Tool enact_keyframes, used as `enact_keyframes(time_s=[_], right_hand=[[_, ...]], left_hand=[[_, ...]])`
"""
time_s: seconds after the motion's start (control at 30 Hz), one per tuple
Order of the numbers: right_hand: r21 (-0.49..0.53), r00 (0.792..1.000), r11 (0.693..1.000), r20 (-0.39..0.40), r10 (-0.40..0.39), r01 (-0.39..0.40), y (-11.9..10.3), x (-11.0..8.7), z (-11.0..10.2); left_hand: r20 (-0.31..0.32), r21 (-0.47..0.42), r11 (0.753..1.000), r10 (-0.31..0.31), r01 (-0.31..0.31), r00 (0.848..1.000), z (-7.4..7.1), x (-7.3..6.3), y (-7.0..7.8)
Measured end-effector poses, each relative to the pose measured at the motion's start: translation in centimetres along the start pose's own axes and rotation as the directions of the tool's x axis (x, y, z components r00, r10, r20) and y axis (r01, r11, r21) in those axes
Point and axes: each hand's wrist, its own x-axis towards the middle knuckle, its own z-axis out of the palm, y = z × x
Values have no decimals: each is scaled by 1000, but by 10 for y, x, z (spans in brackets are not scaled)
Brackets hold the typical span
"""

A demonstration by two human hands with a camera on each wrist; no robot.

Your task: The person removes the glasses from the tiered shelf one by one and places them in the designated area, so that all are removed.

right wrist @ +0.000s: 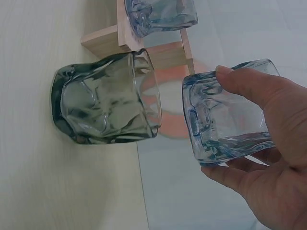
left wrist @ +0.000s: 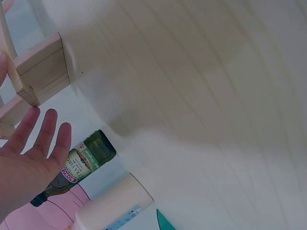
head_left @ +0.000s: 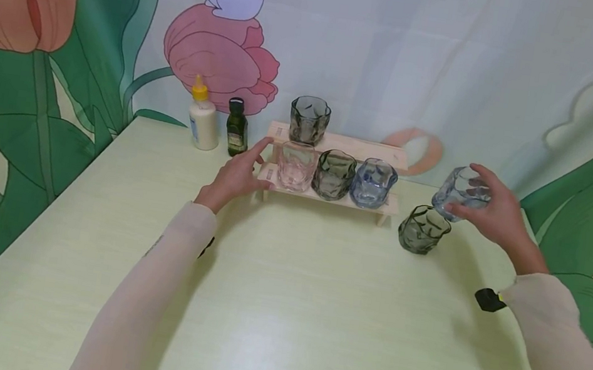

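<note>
My right hand (head_left: pixel 502 219) grips a light blue glass (right wrist: pixel 220 112) between thumb and fingers, off the table and tilted. A grey-green glass (right wrist: pixel 103 100) stands on the table just below it. At the left end of a two-step wooden rack (head_left: pixel 366 149), my left hand (head_left: pixel 233 179) has its fingers spread, fingertips at the rack's edge; whether they press on it I cannot tell. On the lower step stand a pink glass (head_left: pixel 296 167), a dark grey glass (head_left: pixel 334 175) and a blue glass (head_left: pixel 373 184). Another grey glass (head_left: pixel 309 120) stands on the upper step.
Left of the rack, a dark green oil bottle (head_left: pixel 237 128) and a cream bottle with a yellow nozzle (head_left: pixel 203 121) stand near the table's back edge. Behind the pale table (head_left: pixel 281 296) hangs a curtain (head_left: pixel 406 55) printed with flowers and leaves.
</note>
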Motion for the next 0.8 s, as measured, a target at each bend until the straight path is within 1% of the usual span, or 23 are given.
enact_keyframes(time_s=[0.27, 0.47, 0.8], right_hand=[[-4, 1000, 1000, -16, 10, -10, 13, -11, -3], [4, 999, 1000, -44, 23, -23, 23, -18, -6], [-2, 998, 999, -56, 32, -33, 40, -22, -5]], left_hand=[[5, -3, 1000, -2, 2, 1000, 2, 2, -1], [3, -1, 1000, -7, 7, 1000, 2, 2, -1], [2, 0, 1000, -2, 2, 1000, 1, 2, 0]])
